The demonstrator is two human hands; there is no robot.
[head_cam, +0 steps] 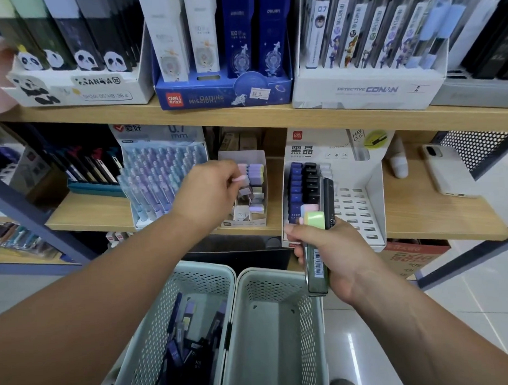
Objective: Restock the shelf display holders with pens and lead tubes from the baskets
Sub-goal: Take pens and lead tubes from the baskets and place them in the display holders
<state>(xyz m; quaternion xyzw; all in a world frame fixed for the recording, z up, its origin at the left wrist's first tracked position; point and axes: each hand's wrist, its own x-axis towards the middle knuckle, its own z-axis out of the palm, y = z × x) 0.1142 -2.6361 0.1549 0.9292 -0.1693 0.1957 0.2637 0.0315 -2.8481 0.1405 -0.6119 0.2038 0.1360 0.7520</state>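
**Head view.** Our left hand (pixel 209 194) is at the small white holder (pixel 257 157) on the middle shelf (pixel 420 215). Its fingers (pixel 232 171) pinch a pink-capped lead tube (pixel 242 179) near the cap end, just above the pastel tubes standing in the compartments. Whether the tube's foot has entered a slot we cannot tell.

Our right hand (pixel 344 255) is clenched round a bundle of lead tubes (pixel 317 265). The pastel caps point up, and the bundle is held in front of the tiered holder (pixel 373 194), which has many unfilled slots on its right side.

Below, the left basket (pixel 203 269) holds dark loose tubes (pixel 183 344), and the right basket (pixel 278 273) stands touching it.

**Handling.** We judge each tube to be light, stiff and smooth-walled, so it is likely to slip between dry fingertips. The leads inside are probably brittle.

- **Where to hold:** a two-finger pinch just under the cap gives the best control.
- **How to seat it:** the foot should be guided upright into its compartment and lowered, not pushed.
- **Risk in the bundle:** its tubes may slide against one another if the grip slackens, so we should draw them out one at a time.
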